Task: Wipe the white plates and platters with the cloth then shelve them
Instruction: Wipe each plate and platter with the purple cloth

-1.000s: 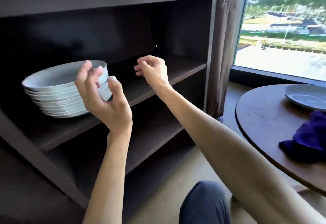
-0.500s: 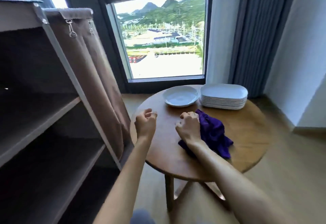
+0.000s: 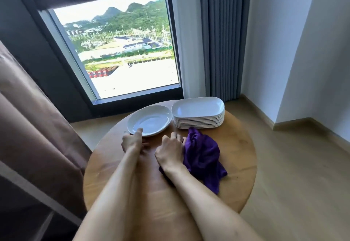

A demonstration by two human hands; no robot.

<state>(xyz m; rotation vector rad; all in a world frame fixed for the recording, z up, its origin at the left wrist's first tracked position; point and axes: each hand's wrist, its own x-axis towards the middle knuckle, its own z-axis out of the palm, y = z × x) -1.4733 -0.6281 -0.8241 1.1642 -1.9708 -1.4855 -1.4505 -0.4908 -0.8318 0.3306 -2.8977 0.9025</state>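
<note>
A round white plate point(image 3: 151, 121) lies at the far left of the round wooden table point(image 3: 237, 146). My left hand point(image 3: 132, 142) is at its near rim, thumb on top of the edge and fingers curled below it. Right of the plate stands a stack of several white oblong platters point(image 3: 198, 118). A crumpled purple cloth point(image 3: 205, 158) lies in front of the stack. My right hand point(image 3: 170, 152) rests on the cloth's left side with its fingers curled into the fabric.
The brown fabric cover of the shelf unit point(image 3: 36, 127) hangs at the left, close to the table. A window point(image 3: 123, 51) and a grey curtain point(image 3: 223, 41) are behind the table. Wooden floor point(image 3: 295, 174) runs to the right, up to the white walls.
My view swung from the shelf with its stacked plates to the table. Both hands came away from the shelf; the left reached the round plate's rim and the right settled on the cloth.
</note>
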